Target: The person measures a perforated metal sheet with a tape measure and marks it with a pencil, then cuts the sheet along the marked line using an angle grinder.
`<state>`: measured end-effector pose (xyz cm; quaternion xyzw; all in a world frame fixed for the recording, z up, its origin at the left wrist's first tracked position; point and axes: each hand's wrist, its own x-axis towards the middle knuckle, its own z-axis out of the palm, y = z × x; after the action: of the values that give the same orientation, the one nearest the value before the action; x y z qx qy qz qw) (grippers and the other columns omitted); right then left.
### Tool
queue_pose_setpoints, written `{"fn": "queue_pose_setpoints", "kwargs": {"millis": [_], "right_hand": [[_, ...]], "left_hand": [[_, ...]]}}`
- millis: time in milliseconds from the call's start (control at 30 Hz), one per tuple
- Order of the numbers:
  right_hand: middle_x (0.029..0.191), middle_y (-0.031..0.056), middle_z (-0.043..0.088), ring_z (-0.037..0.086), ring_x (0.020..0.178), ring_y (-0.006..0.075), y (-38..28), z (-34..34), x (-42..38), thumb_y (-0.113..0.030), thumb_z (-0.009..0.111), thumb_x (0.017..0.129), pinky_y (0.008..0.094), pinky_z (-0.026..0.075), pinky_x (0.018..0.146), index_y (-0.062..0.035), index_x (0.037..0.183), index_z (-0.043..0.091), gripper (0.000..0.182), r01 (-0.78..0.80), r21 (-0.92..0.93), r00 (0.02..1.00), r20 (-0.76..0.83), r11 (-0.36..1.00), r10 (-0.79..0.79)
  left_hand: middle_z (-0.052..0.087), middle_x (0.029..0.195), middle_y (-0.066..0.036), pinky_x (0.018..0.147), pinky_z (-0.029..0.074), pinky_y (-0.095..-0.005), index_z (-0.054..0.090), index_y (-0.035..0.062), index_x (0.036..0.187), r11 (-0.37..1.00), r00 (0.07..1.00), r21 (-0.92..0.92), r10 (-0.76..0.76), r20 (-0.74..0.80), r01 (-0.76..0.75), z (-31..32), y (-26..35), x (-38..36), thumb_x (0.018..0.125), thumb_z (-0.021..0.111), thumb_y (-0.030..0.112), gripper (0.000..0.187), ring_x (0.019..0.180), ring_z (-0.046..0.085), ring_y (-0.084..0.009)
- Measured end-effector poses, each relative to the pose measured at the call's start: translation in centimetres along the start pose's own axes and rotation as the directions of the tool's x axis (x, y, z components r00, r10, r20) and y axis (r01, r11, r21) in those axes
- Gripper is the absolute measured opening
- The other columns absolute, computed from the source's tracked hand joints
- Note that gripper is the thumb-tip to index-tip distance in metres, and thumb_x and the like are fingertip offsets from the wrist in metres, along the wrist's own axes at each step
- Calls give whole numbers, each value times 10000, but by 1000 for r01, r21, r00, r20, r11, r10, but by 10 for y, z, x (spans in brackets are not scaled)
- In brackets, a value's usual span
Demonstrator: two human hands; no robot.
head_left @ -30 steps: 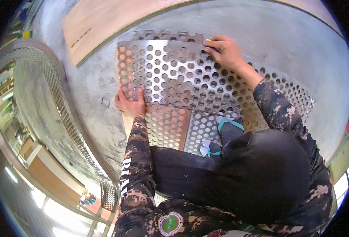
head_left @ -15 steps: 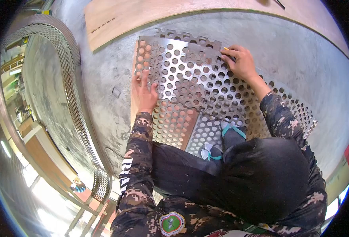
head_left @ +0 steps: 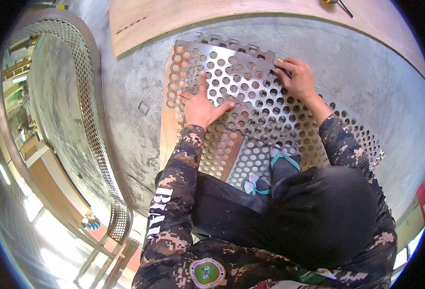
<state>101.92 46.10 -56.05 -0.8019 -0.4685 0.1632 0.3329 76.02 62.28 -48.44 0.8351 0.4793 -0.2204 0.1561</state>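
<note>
A perforated metal sheet [head_left: 229, 79] with round holes lies over other punched sheets in front of me. My left hand [head_left: 203, 107] rests flat on it, fingers and thumb spread, left of its middle. At the sheet's upper right corner, my right hand [head_left: 296, 79] is closed in a pinch around a thin pencil-like stick [head_left: 280, 60]; only its yellow end shows. Beneath the top sheet, a second perforated sheet [head_left: 255, 49] sticks out along the far edge. Another perforated sheet [head_left: 354, 123] extends to the right, partly behind my right forearm.
A long plywood board [head_left: 183, 17] lies beyond the sheets, with a black-and-yellow screwdriver-like tool [head_left: 340, 5] on it. A curved perforated metal strip [head_left: 89, 96] stands at left on the concrete floor [head_left: 135, 77]. My sandalled feet [head_left: 285, 161] are on the near sheets.
My left hand has moved from the sheet's left edge inward to the right, lying on its surface. My right hand stays at the upper right corner. The view has shifted slightly.
</note>
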Motion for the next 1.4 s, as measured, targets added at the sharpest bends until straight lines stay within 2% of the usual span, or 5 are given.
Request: {"fn": "queue_pose_setpoints", "kwargs": {"millis": [267, 433, 1167, 1233, 1400], "right_hand": [[1017, 54, 699, 637, 962, 277, -8, -8, 2, -277, 739, 845, 391, 486, 837, -170, 1030, 764, 216, -12, -32, 999, 45, 999, 14], [1031, 66, 701, 652, 967, 290, -11, -13, 1, -305, 734, 847, 398, 510, 838, -174, 1043, 761, 237, -73, -6, 994, 75, 997, 73], [992, 123, 699, 667, 875, 334, -7, -12, 20, -175, 675, 864, 411, 541, 778, -120, 1093, 719, 239, 101, 134, 995, -20, 986, -99], [969, 149, 691, 656, 872, 361, -14, -14, 38, -113, 622, 883, 434, 534, 769, -121, 1210, 655, 329, 272, 86, 950, 138, 959, -282], [960, 180, 687, 646, 883, 395, -36, 0, 74, -136, 570, 925, 473, 522, 766, -115, 1214, 602, 291, 175, 132, 920, 332, 976, -210]], "left_hand": [[414, 1168, -588, 1126, 209, -659, -81, 249, 1581, 997, 990, -56, -46, 137, 54, 5, 0, 10, 590, 717, 817, 1394, 1282, 162, -762], [181, 1312, -624, 1140, 51, -685, -127, 259, 1571, 992, 980, 62, -116, 160, 107, 2, 8, 9, 602, 725, 804, 1401, 1321, -4, -748], [17, 1344, -629, 1110, 89, -719, -200, 312, 1542, 982, 958, 18, -187, 220, 187, -5, 22, 9, 615, 779, 728, 1411, 1333, -45, -736], [52, 1387, -595, 1104, 101, -735, -118, 312, 1567, 974, 957, 62, -224, 185, 216, -3, 22, 10, 613, 790, 703, 1373, 1325, -45, -744], [-44, 1386, -595, 1041, 270, -738, -103, 362, 1561, 978, 965, 18, -208, 159, 207, 7, 15, 14, 604, 795, 714, 1359, 1308, -57, -758]]}}
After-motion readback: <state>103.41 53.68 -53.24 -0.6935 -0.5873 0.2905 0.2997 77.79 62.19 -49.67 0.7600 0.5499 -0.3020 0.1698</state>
